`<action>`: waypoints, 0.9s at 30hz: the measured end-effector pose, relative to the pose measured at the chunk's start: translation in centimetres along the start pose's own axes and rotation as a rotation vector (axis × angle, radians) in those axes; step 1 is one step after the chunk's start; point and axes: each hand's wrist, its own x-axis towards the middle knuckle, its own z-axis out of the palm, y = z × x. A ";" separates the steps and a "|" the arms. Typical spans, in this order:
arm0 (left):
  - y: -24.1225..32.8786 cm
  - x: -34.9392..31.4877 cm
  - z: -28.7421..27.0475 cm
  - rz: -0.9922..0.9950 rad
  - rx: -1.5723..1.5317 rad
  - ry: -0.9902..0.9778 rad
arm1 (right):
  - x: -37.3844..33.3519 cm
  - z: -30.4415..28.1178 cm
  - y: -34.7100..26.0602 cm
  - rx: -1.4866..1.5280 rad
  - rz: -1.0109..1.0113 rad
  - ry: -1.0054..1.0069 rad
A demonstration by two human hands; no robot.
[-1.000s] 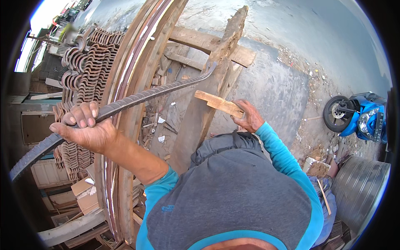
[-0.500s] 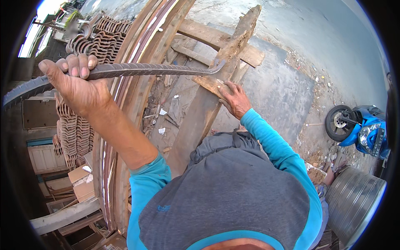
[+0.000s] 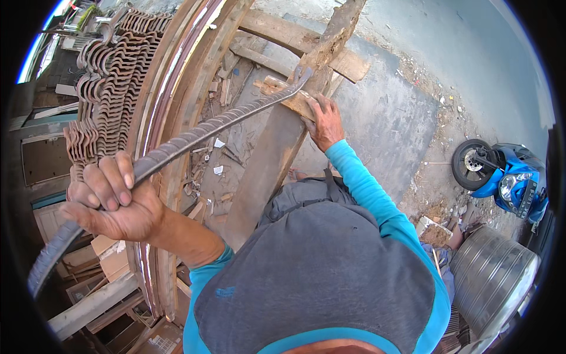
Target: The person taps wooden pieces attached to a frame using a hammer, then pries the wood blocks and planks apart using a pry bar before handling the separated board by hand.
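My left hand [image 3: 121, 200] is wrapped round a long ribbed steel pry bar [image 3: 206, 131], at the left of the view. From there the bar rises slantwise to its flattened, bent tip, which rests at a short, rough piece of wood [image 3: 302, 106]. My right hand [image 3: 325, 124] grips the near right end of that piece, thumb hidden behind the fingers. Underneath runs a wide plank [image 3: 259, 168], sloping down toward my body. A splintered, rotten-looking board [image 3: 333, 41] lies beyond the bar's tip.
Long timbers [image 3: 194, 71] stand close on the left, beside stacked curved roof tiles [image 3: 124, 82]. Crosswise lies another board [image 3: 277, 32]. A blue motorbike [image 3: 507, 177] and a ribbed metal drum [image 3: 492, 283] are at the right. Debris [image 3: 233, 154] litters the ground.
My left hand has come down and nearer, so the bar now slants more steeply. Its tip stays at the short wood. My right hand keeps its hold, slightly higher and further left in view.
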 end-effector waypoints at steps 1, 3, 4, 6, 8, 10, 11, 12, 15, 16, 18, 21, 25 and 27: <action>-0.6 -1.9 -0.8 0.022 0.003 0.001 | 0.1 -0.1 0.7 -0.023 0.004 0.018; -0.4 -5.0 -1.8 0.072 0.034 0.026 | 0.1 0.0 0.8 0.006 0.010 0.032; -0.3 -6.0 -1.7 0.092 0.040 0.045 | 0.2 0.0 0.7 0.029 0.014 0.044; -0.3 -7.0 -1.1 0.131 0.046 0.070 | 0.2 -0.3 1.0 -0.016 -0.025 0.046; -0.1 -6.4 -0.2 0.096 0.025 -0.034 | 0.4 -0.3 1.2 0.010 0.023 0.048; 0.4 -6.3 0.4 0.096 0.025 -0.046 | 0.3 0.1 0.9 0.034 -0.005 0.048; 0.5 -5.4 0.9 0.102 0.016 -0.001 | 0.4 0.2 0.9 0.047 -0.030 0.038; 0.5 -5.0 1.3 0.109 0.010 0.065 | 0.2 0.6 1.1 0.048 -0.037 0.036; -0.2 -2.2 3.4 0.104 0.019 0.109 | 1.1 1.0 2.2 0.016 -0.083 0.056; -0.5 -1.3 4.1 0.092 0.050 0.120 | 1.4 0.7 2.1 0.013 -0.101 0.061; -0.8 -0.6 4.9 0.094 -0.015 0.145 | 1.8 -0.1 1.4 0.048 0.010 0.012; 0.4 -0.9 5.0 0.083 0.011 0.074 | 1.3 1.4 0.9 0.053 -0.012 0.018; 0.4 -4.7 3.2 0.102 0.036 0.016 | 1.3 0.5 1.2 0.058 -0.014 0.054; 0.3 -5.5 3.3 0.133 0.094 -0.052 | 1.5 0.0 1.4 0.053 0.011 0.030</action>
